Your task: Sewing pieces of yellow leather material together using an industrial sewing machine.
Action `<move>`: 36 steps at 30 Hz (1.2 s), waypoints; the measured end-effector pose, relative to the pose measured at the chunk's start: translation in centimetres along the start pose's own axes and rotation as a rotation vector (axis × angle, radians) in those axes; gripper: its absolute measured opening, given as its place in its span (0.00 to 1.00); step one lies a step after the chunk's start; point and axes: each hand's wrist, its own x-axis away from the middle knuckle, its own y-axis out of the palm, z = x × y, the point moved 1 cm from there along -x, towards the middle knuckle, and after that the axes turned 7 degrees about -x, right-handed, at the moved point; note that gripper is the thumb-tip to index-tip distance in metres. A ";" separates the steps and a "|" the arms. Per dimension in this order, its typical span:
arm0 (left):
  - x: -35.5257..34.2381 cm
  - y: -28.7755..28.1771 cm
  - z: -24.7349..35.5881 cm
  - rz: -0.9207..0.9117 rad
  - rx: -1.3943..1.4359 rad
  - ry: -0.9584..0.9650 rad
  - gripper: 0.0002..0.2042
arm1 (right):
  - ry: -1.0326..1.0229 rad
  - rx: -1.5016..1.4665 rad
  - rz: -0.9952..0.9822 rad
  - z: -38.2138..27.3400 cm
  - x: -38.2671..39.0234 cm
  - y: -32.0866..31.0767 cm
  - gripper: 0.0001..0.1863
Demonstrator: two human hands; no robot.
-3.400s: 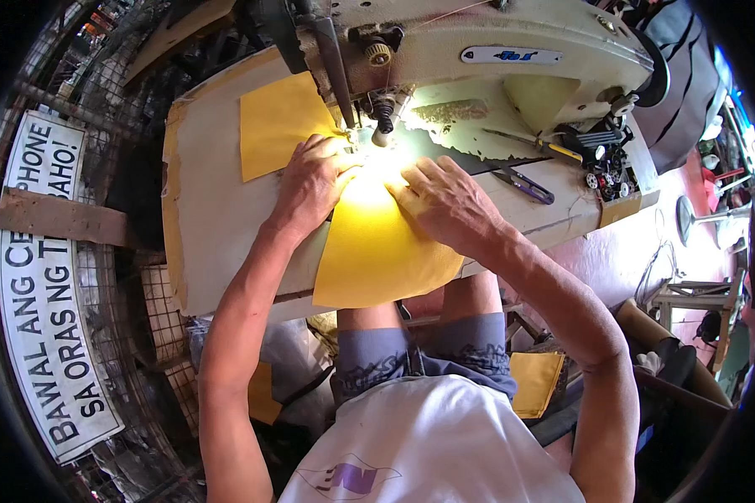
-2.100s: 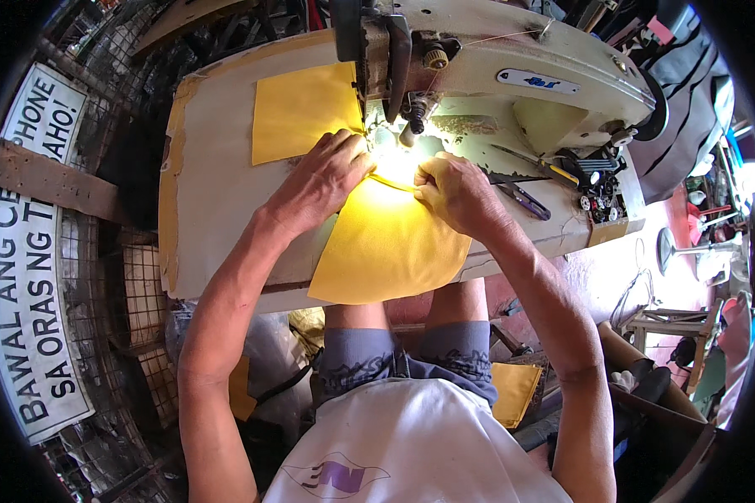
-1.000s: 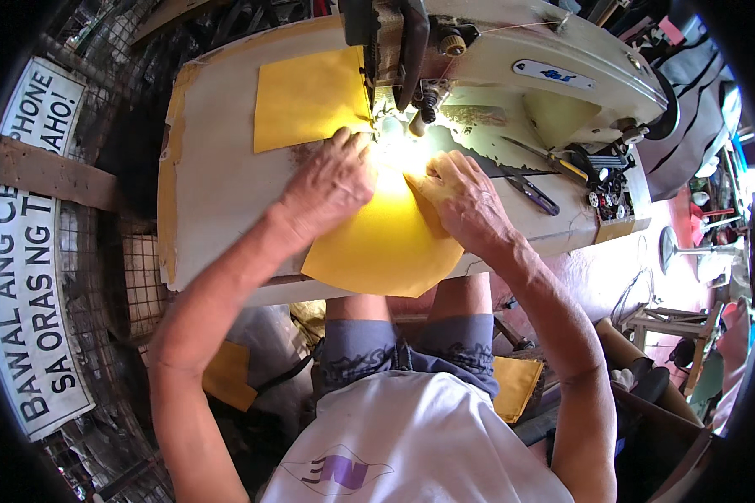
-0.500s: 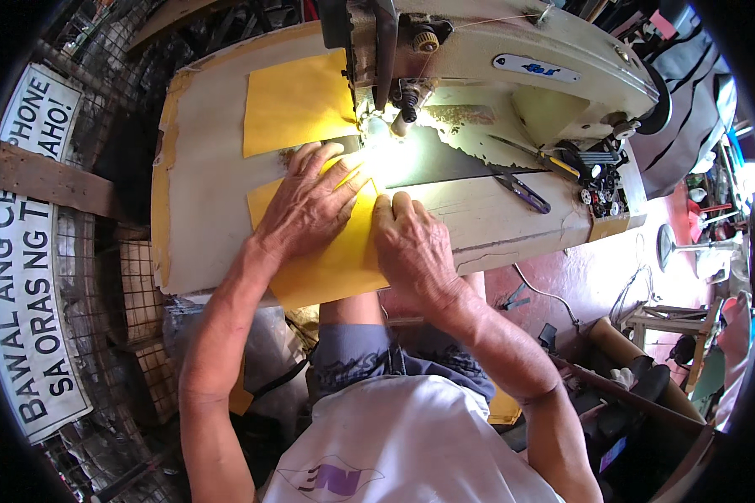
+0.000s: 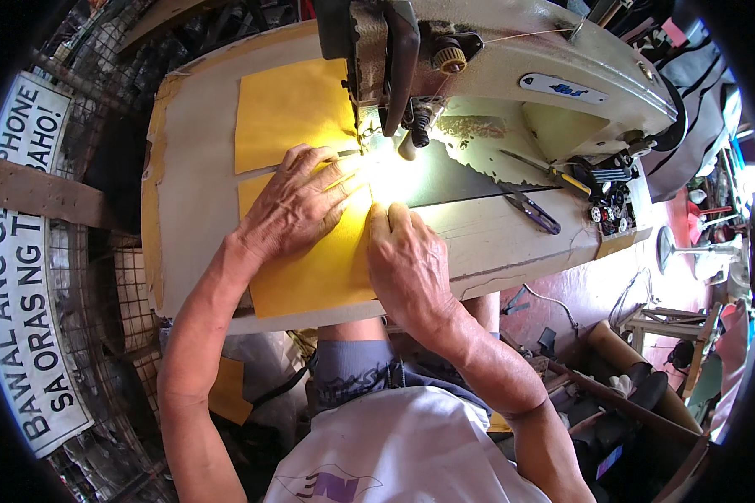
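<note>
A yellow sheet (image 5: 310, 281), perhaps leather or fabric, lies on the sewing machine table with its right edge by the lit needle area. My left hand (image 5: 294, 197) rests on it, fingers stretched and slightly spread towards the presser foot. At the sheet's right edge, my right hand (image 5: 407, 251) has thumb and fingers closed on the edge, just nearer me than the needle. Beyond lies another yellow piece (image 5: 294, 117), a narrow gap between the two. The sewing machine (image 5: 486, 71) stands over the far side; glare hides its needle and the stitching.
A yellow-handled screwdriver (image 5: 554, 172) and dark thread snips (image 5: 533, 214) lie right of the needle. Several bobbins (image 5: 608, 218) sit in a tray by the machine's base. Wire mesh and a lettered white sign (image 5: 38, 277) stand left. A rolled brown material (image 5: 637, 356) lies low right.
The near yellow sheet has moved away from me, narrowing its gap to the far piece. Both hands have gone along with it a little. The whole view has shifted slightly.
</note>
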 end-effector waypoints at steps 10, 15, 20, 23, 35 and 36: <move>-0.2 0.2 -1.0 -0.015 0.018 0.045 0.17 | -0.003 0.015 0.006 -0.1 -0.3 0.1 0.11; -0.3 0.2 -1.3 -0.021 0.033 0.037 0.17 | -0.010 0.016 0.047 -0.2 -0.4 0.5 0.11; -0.9 -0.2 -1.7 -0.022 -0.005 0.041 0.16 | 0.007 -0.046 0.055 0.3 -1.2 0.9 0.15; -1.4 -0.5 -0.3 -0.047 -0.119 0.100 0.16 | 0.002 -0.044 0.079 0.6 -1.3 1.1 0.16; -0.3 0.6 0.8 0.072 0.106 -0.082 0.17 | 0.006 -0.061 0.069 1.0 -2.1 1.6 0.16; -0.2 0.4 0.8 0.075 0.106 -0.092 0.17 | 0.010 -0.071 0.076 1.0 -1.9 1.5 0.16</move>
